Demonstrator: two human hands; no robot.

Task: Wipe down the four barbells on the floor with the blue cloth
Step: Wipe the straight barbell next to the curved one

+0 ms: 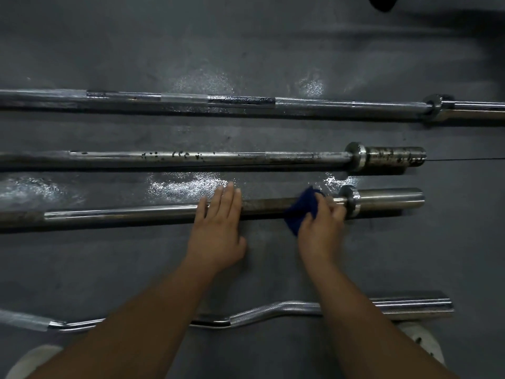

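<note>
Four steel barbells lie side by side on the dark floor. The farthest barbell runs across the whole view. The second barbell shows dark rust spots. On the third barbell, my left hand rests flat with straight fingers across the shaft. My right hand grips the blue cloth, wrapped over the same shaft just left of its collar. The curved barbell lies nearest me, partly hidden under both forearms.
Wet, shiny patches mark the floor between the second and third bars. White shoes show at the bottom left and bottom right. A dark object sits at the top edge.
</note>
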